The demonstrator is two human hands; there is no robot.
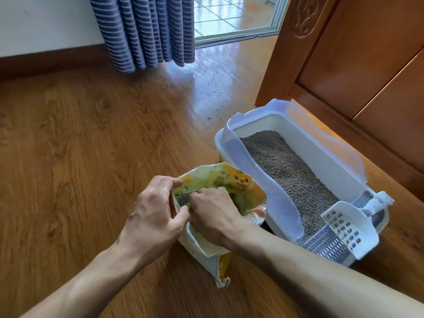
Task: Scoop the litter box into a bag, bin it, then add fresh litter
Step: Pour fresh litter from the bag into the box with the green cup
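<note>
A yellow and green litter bag (241, 187) with a cartoon cat on it stands on the wooden floor, its mouth open and grey pellets showing inside. My left hand (153, 212) grips the near left edge of the mouth. My right hand (213, 212) reaches into the opening, fingers curled on the bag's inner fold. To the right sits the white litter box (339, 161), filled with grey litter (286, 164). A white slotted scoop (351, 228) rests on the grated step at the box's near end.
Scattered litter grains (213, 115) lie on the floor beyond the box. A wooden cabinet (367, 53) stands behind the box on the right. A blue striped curtain (142, 31) hangs at the back beside an open sliding door (234, 24).
</note>
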